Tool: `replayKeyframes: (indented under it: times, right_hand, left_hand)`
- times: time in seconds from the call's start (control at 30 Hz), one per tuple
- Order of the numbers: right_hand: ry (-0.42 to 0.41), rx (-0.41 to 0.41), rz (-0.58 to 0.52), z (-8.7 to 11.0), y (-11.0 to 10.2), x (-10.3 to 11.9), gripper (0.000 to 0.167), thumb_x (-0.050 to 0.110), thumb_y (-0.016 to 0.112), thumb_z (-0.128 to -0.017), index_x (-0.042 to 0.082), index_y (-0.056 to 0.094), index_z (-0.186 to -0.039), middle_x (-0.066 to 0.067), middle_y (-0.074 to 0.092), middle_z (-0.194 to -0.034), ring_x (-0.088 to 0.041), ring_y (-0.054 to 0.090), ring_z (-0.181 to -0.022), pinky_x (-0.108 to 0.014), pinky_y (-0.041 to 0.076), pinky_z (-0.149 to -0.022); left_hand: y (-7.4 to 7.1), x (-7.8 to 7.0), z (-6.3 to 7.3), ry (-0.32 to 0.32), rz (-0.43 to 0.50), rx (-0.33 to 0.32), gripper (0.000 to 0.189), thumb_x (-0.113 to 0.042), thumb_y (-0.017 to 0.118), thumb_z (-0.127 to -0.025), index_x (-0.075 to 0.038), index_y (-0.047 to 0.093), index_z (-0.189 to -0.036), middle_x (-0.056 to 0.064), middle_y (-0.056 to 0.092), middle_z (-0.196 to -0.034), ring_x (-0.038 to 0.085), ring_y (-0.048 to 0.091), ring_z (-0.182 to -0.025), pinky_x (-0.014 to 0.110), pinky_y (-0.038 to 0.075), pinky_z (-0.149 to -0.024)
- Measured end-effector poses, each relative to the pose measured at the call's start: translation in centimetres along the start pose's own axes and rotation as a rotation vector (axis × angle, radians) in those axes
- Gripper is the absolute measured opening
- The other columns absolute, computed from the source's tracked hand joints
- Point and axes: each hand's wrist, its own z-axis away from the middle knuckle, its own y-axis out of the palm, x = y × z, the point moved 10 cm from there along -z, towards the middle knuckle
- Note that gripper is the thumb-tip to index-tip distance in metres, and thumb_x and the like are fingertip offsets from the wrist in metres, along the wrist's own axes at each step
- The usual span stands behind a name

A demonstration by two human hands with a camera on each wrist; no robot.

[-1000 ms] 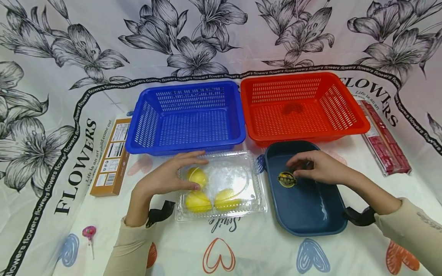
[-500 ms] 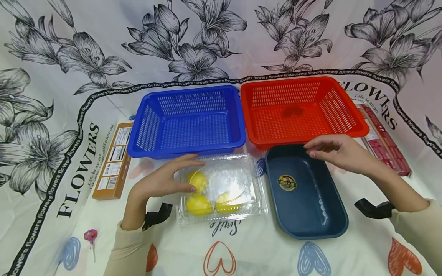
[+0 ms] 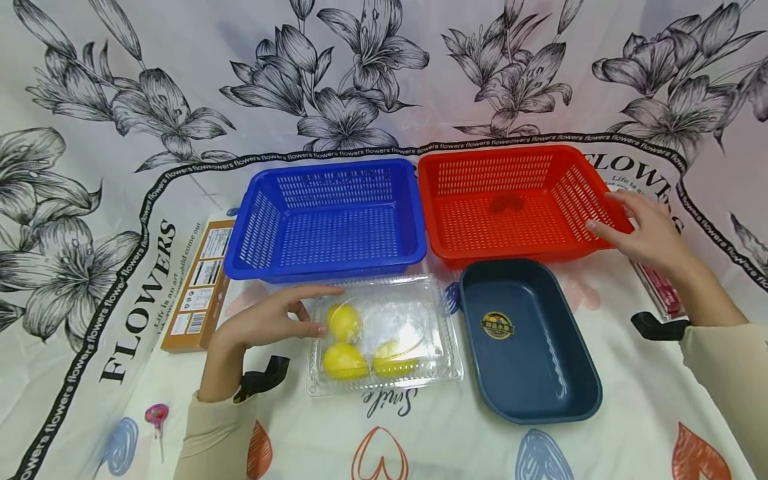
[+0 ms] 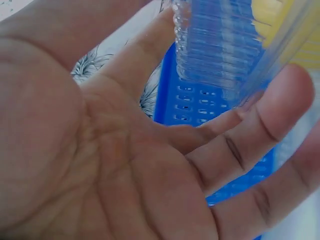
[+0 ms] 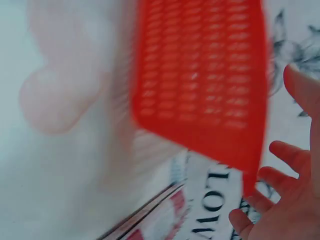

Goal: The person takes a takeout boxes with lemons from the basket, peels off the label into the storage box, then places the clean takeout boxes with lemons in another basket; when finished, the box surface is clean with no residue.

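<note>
In the head view, a clear lidded plastic box lies in front of the blue basket, with three yellow lemon-like fruits inside. My left hand is at its left side, thumb and fingers apart around the corner. The left wrist view shows that palm with loosely bent fingers close to the box wall; contact is unclear. My right hand is over the right end of the red basket, fingers spread and holding nothing. The right wrist view shows the fingers beside the basket's corner.
A dark blue tray with a round gold label stands in front of the red basket. An orange-brown carton lies at left, a lollipop at front left. A dark red package lies at right, partly behind my right hand.
My right hand has moved from over the dark blue tray up and right to the red basket's right end. The left hand has shifted slightly left along the box.
</note>
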Motion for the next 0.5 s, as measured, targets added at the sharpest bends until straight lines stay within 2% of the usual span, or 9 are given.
replayKeyframes:
  times: [0.07,0.1,0.23,0.37,0.43,0.5]
  right_hand:
    - [0.005,0.033,0.037,-0.4,0.9,-1.1,0.082,0.047,0.061,-0.098,0.006,0.028,-0.16,-0.026,0.018,-0.168,-0.056,0.004,-0.152,-0.079,-0.002,-0.116]
    - [0.006,0.038,0.042,-0.6,1.2,-1.5,0.083,0.047,0.061,-0.098,0.005,0.026,-0.161,-0.027,0.016,-0.168,-0.056,0.003,-0.153,-0.077,-0.005,-0.117]
    - [0.009,0.018,0.056,-1.1,1.6,-2.6,0.086,0.048,0.059,-0.098,0.005,0.022,-0.162,-0.027,0.017,-0.167,-0.053,0.005,-0.154,-0.072,-0.007,-0.12]
    - [0.036,0.014,0.042,-1.5,1.6,-3.1,0.088,0.048,0.059,-0.098,0.004,0.018,-0.162,-0.032,0.021,-0.163,-0.057,0.021,-0.144,-0.077,0.014,-0.114]
    - [0.057,0.03,0.025,-1.6,1.8,-3.2,0.091,0.049,0.059,-0.098,0.004,0.014,-0.163,-0.035,0.023,-0.16,-0.058,0.028,-0.137,-0.077,0.026,-0.106]
    - [0.072,0.048,0.0,-1.8,2.1,-3.2,0.093,0.05,0.059,-0.097,0.004,0.012,-0.163,-0.037,0.027,-0.155,-0.056,0.035,-0.13,-0.069,0.04,-0.095]
  left_hand:
    - [0.1,0.4,0.1,0.0,0.024,0.006,0.064,-0.024,0.076,-0.093,-0.018,0.05,-0.151,0.013,0.05,-0.153,0.025,0.063,-0.086,0.028,0.055,-0.07]
    - [0.1,0.7,0.0,-0.004,0.045,0.009,0.064,-0.023,0.075,-0.093,-0.018,0.05,-0.151,0.012,0.05,-0.153,0.026,0.062,-0.086,0.028,0.054,-0.07]
    - [0.1,1.9,-0.4,-0.017,0.136,0.001,0.062,-0.021,0.075,-0.093,-0.02,0.051,-0.15,0.01,0.048,-0.153,0.029,0.059,-0.103,0.032,0.057,-0.077]
    - [0.3,2.6,-0.6,-0.045,0.209,0.008,0.061,-0.022,0.073,-0.095,-0.022,0.049,-0.151,0.013,0.049,-0.145,0.032,0.055,-0.114,0.04,0.06,-0.081]
    - [0.5,2.6,-0.5,-0.049,0.216,0.022,0.062,-0.022,0.072,-0.096,-0.022,0.047,-0.153,0.015,0.051,-0.134,0.032,0.057,-0.106,0.042,0.061,-0.079]
    - [0.5,2.5,-0.3,-0.045,0.205,0.027,0.063,-0.023,0.071,-0.097,-0.023,0.045,-0.154,0.015,0.054,-0.122,0.031,0.059,-0.096,0.042,0.061,-0.076]
